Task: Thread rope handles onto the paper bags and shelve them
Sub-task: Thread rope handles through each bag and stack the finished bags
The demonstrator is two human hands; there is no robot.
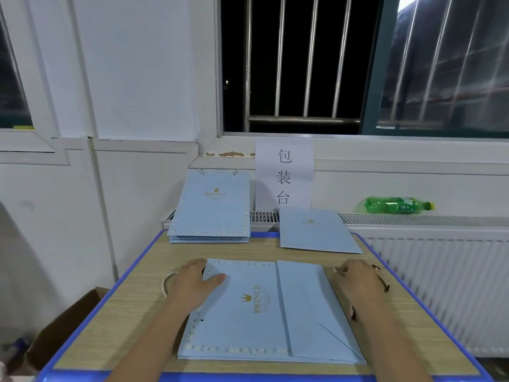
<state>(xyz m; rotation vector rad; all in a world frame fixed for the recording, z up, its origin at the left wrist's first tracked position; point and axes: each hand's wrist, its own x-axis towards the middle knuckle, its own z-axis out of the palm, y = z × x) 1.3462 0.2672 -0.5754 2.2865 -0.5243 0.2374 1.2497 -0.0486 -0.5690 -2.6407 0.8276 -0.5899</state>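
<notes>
The paper bag (256, 307) lies flat at lower centre of the table (132, 299); it could slide or crease as the rope handle (167, 282) at its left edge pulls through. Left hand (192, 282) presses it, fingers curled at the edge. Right hand (358, 277) seems to pinch a cord end.

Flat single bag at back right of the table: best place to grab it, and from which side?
Judging by its pose, take the single bag by its near edge, coming from the front. It lies flat, its far end toward the wall and paper sign, so only the near edge faces the right hand.
</notes>
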